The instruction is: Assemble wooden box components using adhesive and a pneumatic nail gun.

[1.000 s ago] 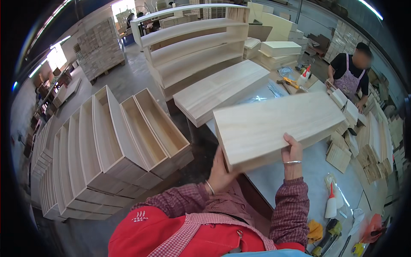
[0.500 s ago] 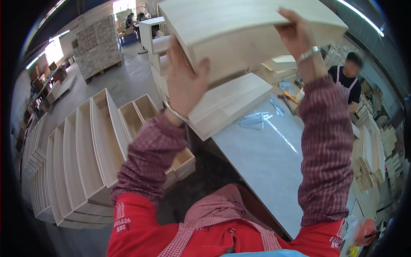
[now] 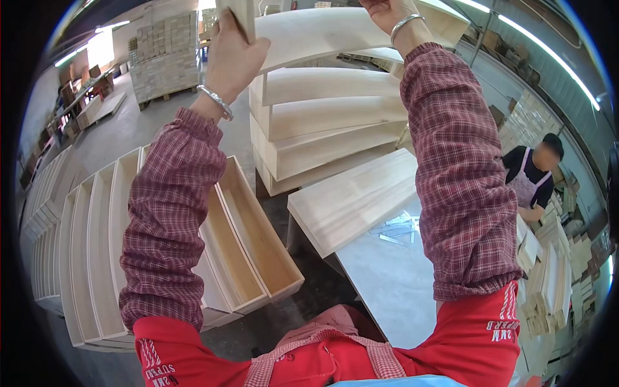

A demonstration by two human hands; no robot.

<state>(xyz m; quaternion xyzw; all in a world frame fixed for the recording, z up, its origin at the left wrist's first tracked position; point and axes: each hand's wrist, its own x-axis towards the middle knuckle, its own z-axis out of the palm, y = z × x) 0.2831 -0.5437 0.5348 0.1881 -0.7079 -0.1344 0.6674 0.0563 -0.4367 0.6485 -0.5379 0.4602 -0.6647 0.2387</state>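
Observation:
A pale curved wooden box is at the top of the view, its upper part cut off by the picture's edge. My left hand is closed on its left end, with the thumb along the near side. Toward its right part, my right hand is closed at the upper edge, the fingertips partly out of view. Directly below the box stands a stack of similar curved boxes. Whether the held box rests on the stack I cannot tell.
Another wooden box lies on the corner of a pale worktable, near thin metal strips. Rows of open wooden boxes stand on the left. A co-worker is at the right, near stacked boards.
Both hands have carried the wooden box up and away from the worktable, over the stack. My view has shifted left, so more of the stack shows beneath it.

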